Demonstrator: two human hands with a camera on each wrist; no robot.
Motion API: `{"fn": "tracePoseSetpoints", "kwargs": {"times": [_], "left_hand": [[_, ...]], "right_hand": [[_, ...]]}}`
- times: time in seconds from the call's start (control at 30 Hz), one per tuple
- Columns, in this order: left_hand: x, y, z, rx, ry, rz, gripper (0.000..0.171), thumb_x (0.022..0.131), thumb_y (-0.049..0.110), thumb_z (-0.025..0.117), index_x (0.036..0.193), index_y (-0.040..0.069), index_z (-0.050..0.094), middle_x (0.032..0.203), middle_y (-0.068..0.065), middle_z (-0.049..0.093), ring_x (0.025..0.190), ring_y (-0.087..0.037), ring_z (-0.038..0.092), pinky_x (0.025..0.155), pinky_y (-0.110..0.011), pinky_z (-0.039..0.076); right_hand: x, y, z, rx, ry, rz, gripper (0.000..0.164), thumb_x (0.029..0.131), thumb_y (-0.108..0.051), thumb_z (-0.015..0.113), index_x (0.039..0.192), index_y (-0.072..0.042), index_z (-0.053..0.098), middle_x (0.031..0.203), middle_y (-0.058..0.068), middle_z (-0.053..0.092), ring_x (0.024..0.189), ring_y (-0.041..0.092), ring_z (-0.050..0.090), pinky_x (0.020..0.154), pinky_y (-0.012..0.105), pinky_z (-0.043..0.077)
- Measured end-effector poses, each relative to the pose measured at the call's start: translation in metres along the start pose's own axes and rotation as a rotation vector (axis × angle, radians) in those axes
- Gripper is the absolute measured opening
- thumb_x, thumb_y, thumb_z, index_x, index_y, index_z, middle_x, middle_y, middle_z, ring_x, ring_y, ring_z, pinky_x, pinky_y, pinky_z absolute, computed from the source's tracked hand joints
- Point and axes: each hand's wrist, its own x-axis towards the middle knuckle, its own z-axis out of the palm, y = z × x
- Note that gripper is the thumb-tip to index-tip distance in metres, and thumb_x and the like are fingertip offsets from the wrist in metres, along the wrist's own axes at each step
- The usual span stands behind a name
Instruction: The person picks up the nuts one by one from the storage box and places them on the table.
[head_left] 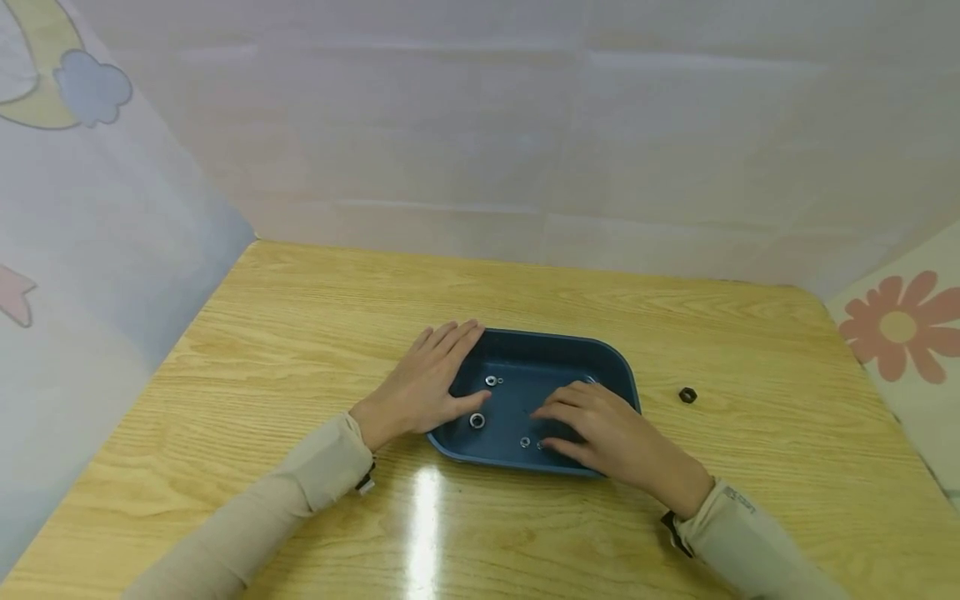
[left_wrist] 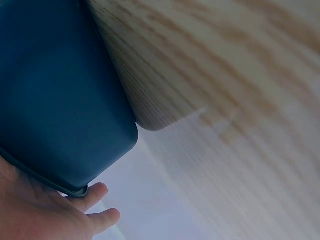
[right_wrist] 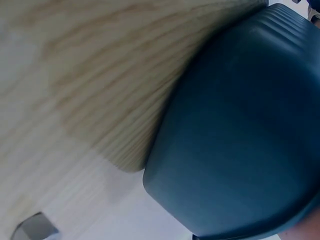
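A dark blue tray (head_left: pixel 525 336) stands on the table with several metal nuts in it. My left hand (head_left: pixel 429 385) lies over its left rim, fingers straight along the edge and thumb reaching inside. By that thumb is a larger ring-like nut (head_left: pixel 477 421), with a smaller nut (head_left: pixel 491 381) farther back beside a tiny one (head_left: pixel 500 381). My right hand (head_left: pixel 603 429) reaches over the right side, fingers bent and spread apart from the thumb. Right at the thumb tip is a small nut (head_left: pixel 539 446), partly hidden, with another small nut (head_left: pixel 525 442) just left.
A black hex nut (head_left: pixel 687 395) lies on the wooden table (head_left: pixel 337 308) right of the tray. Pale cloth hangings (head_left: pixel 480 133) with printed shapes enclose the back and sides.
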Motion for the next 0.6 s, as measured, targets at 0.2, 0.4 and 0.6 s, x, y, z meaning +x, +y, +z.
{"fn": "tracePoseSetpoints", "kwargs": {"times": [0.2,0.4,0.6], "left_hand": [[0.0009,0.0001,0.0003,0.015,0.003,0.001,0.087,0.095,0.058,0.054,0.160,0.010,0.019,0.165,-0.009,0.023,0.151,-0.034,0.025,0.123,-0.056,0.020],[0.0012,0.0008,0.0004,0.012,0.006,-0.002,0.088,0.095,0.058,0.054,0.160,0.011,0.019,0.165,-0.008,0.023,0.151,-0.034,0.025,0.123,-0.057,0.020],[0.0010,0.0016,0.0010,0.011,0.013,-0.001,0.087,0.095,0.057,0.055,0.159,0.010,0.020,0.165,-0.009,0.025,0.150,-0.033,0.027,0.123,-0.056,0.020]], "right_hand": [[0.0023,0.0001,0.0009,-0.016,-0.028,0.018,0.033,0.082,-0.029,0.081,0.111,-0.014,0.074,0.106,-0.002,0.070,0.097,0.016,0.065,0.083,0.039,0.054],[0.0041,0.0011,0.0012,-0.037,-0.080,0.034,0.030,0.082,-0.030,0.081,0.107,-0.015,0.076,0.105,-0.002,0.071,0.097,0.017,0.065,0.084,0.041,0.054],[0.0050,0.0028,0.0031,-0.044,-0.105,0.014,0.028,0.081,-0.030,0.082,0.104,-0.014,0.077,0.103,-0.002,0.071,0.094,0.017,0.065,0.080,0.040,0.055]]}}
